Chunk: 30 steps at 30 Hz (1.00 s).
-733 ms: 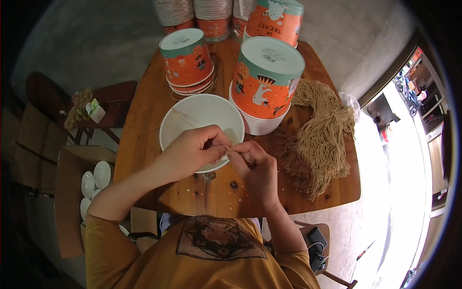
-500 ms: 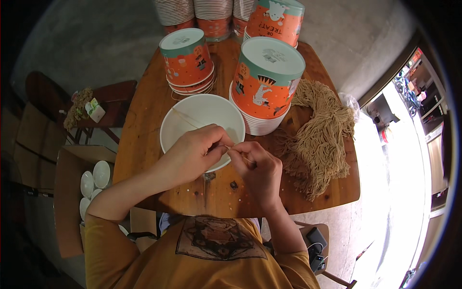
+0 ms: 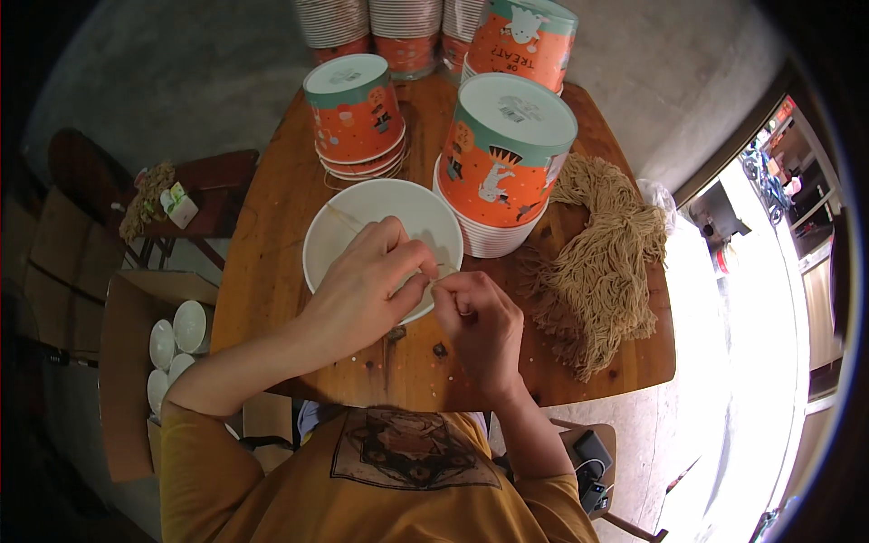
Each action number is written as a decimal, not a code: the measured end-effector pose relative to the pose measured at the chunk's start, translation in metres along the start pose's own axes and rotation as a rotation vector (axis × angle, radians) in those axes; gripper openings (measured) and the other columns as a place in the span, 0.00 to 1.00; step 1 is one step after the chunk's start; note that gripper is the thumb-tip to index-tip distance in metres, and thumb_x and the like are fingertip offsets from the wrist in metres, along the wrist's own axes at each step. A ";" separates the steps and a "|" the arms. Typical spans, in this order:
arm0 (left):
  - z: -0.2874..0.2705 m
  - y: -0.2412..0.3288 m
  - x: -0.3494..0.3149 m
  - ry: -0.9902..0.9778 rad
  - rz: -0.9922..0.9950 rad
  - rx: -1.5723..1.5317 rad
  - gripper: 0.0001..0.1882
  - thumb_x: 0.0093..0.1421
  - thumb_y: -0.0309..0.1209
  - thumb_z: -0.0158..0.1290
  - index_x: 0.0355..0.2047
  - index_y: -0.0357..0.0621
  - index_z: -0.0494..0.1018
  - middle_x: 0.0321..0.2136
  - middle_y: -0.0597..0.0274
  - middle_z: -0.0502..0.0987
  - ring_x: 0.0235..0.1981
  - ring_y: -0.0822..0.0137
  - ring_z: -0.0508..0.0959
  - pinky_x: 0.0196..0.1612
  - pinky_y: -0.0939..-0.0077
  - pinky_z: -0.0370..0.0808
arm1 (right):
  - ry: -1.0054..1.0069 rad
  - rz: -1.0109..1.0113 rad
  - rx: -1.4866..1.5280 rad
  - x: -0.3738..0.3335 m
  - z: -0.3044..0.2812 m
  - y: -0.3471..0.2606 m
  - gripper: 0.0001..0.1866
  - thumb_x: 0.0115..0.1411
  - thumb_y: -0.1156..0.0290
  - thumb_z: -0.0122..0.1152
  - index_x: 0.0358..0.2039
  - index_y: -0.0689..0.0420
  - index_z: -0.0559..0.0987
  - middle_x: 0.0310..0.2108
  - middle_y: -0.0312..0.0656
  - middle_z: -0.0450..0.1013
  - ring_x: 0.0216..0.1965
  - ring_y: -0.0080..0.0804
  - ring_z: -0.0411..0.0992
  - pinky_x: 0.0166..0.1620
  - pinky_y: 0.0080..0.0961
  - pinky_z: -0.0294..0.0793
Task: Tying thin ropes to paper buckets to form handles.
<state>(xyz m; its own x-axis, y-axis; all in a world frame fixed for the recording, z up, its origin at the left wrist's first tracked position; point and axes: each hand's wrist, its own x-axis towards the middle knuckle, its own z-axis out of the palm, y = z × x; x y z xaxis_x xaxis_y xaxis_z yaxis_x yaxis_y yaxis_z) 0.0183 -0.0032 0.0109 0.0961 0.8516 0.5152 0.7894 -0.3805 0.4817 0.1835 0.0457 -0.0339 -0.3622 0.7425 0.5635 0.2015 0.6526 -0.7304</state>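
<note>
An open paper bucket (image 3: 346, 258), white inside, stands mouth up near the table's middle. Over its near right rim my two hands work close together on a thin tan cord (image 3: 344, 217), part of which crosses the bucket's inside on the left. My left hand (image 3: 367, 276) is closed, thumb and forefinger bent toward each other at the cord. Facing it, my right hand (image 3: 482, 317) pinches the cord, its other fingers curled in. The fingertips hide most of the cord between them.
Orange and green paper buckets (image 3: 511, 163) stand upside down in stacks behind. A bundle of tan cords (image 3: 615, 262) lies on the wooden table (image 3: 262, 299) at right. Left of the table, a cardboard box (image 3: 127, 362) holds several white cups or buckets. More stacked buckets (image 3: 407, 45) stand at the back.
My left forefinger and knuckles have lifted a little, and the fingertips of my two hands are slightly farther apart. The buckets have kept their places.
</note>
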 end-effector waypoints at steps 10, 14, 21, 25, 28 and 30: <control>0.000 0.001 -0.001 -0.145 -0.374 -0.499 0.04 0.59 0.21 0.53 0.33 0.40 0.69 0.25 0.70 0.67 0.27 0.79 0.66 0.30 0.81 0.66 | 0.005 -0.102 -0.056 -0.002 0.000 0.001 0.11 0.51 0.79 0.68 0.32 0.54 0.73 0.24 0.39 0.73 0.25 0.39 0.73 0.28 0.32 0.74; 0.002 -0.001 -0.003 -0.164 -0.448 -0.649 0.04 0.60 0.21 0.52 0.34 0.40 0.69 0.26 0.72 0.68 0.28 0.81 0.66 0.31 0.83 0.66 | 0.007 -0.119 -0.052 -0.002 0.001 0.001 0.12 0.51 0.79 0.68 0.32 0.53 0.73 0.24 0.39 0.73 0.25 0.39 0.73 0.28 0.32 0.74; 0.001 0.000 -0.002 -0.173 -0.488 -0.673 0.04 0.60 0.21 0.52 0.35 0.40 0.69 0.26 0.73 0.68 0.29 0.82 0.67 0.32 0.84 0.67 | 0.007 -0.124 -0.036 -0.002 0.001 0.001 0.12 0.50 0.79 0.68 0.32 0.54 0.73 0.23 0.38 0.72 0.24 0.38 0.72 0.27 0.32 0.72; 0.003 0.000 -0.002 -0.149 -0.449 -0.643 0.08 0.59 0.19 0.51 0.38 0.40 0.67 0.26 0.72 0.68 0.29 0.81 0.67 0.33 0.83 0.67 | 0.006 -0.129 -0.023 -0.003 0.001 0.001 0.12 0.51 0.80 0.67 0.32 0.54 0.72 0.23 0.38 0.70 0.23 0.37 0.71 0.26 0.32 0.72; 0.005 -0.003 -0.003 -0.110 -0.364 -0.628 0.14 0.58 0.18 0.51 0.44 0.41 0.65 0.26 0.70 0.68 0.29 0.80 0.69 0.34 0.82 0.68 | 0.006 -0.106 -0.006 -0.003 0.002 0.000 0.12 0.52 0.80 0.67 0.33 0.55 0.72 0.23 0.39 0.70 0.22 0.37 0.71 0.26 0.31 0.71; 0.002 0.001 -0.002 -0.159 -0.404 -0.630 0.19 0.58 0.17 0.50 0.48 0.41 0.62 0.26 0.69 0.69 0.29 0.78 0.70 0.35 0.81 0.69 | 0.006 -0.088 0.001 -0.002 0.002 -0.001 0.12 0.53 0.80 0.66 0.33 0.56 0.72 0.23 0.39 0.70 0.22 0.36 0.71 0.26 0.30 0.71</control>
<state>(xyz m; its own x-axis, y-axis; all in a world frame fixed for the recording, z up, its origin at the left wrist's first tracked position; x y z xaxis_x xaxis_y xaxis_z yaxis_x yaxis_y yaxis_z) 0.0201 -0.0046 0.0093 -0.0026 0.9918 0.1279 0.2915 -0.1216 0.9488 0.1826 0.0437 -0.0352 -0.3724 0.6836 0.6277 0.1683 0.7149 -0.6787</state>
